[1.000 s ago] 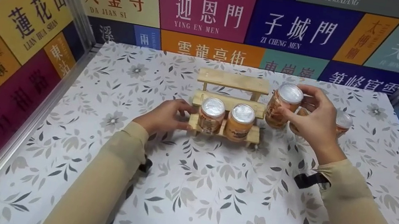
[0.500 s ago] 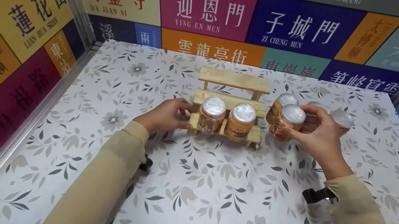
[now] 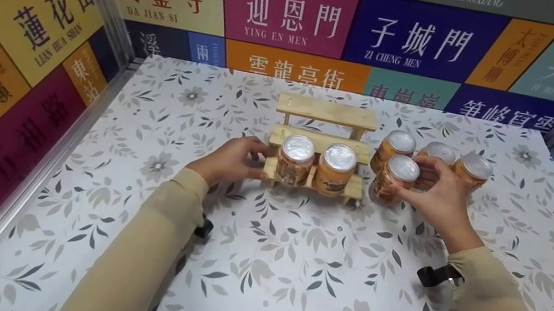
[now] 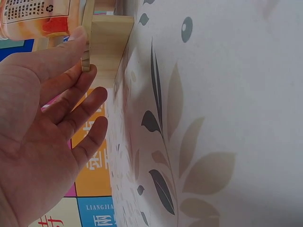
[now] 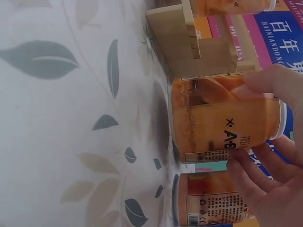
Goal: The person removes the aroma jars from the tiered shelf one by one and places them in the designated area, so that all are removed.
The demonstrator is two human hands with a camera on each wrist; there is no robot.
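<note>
My left hand (image 3: 231, 159) pinches the left end of the lowest step of a stepped wooden rack (image 3: 326, 110). In the left wrist view, the thumb lies on one face of that board (image 4: 86, 35) and a finger on the other. On this step stand two orange cans with silvery lids, a left can (image 3: 294, 161) and a right can (image 3: 335, 171). To the right of the rack, my right hand (image 3: 441, 200) grips another orange can (image 3: 387, 188) between thumb and fingers. That can is upright, its base at or close to the tabletop; any gap cannot be told.
Behind the gripped can stand a back can (image 3: 387, 154), a partly hidden middle can (image 3: 438, 150) and a right-hand can (image 3: 471, 171). A floral cloth (image 3: 258, 265) covers the table. Colourful lettered panels (image 3: 283, 16) wall it at the back and sides.
My right hand has lowered the can and brought it nearer to me, uncovering the cans behind it. The left hand and the rack have stayed in place.
</note>
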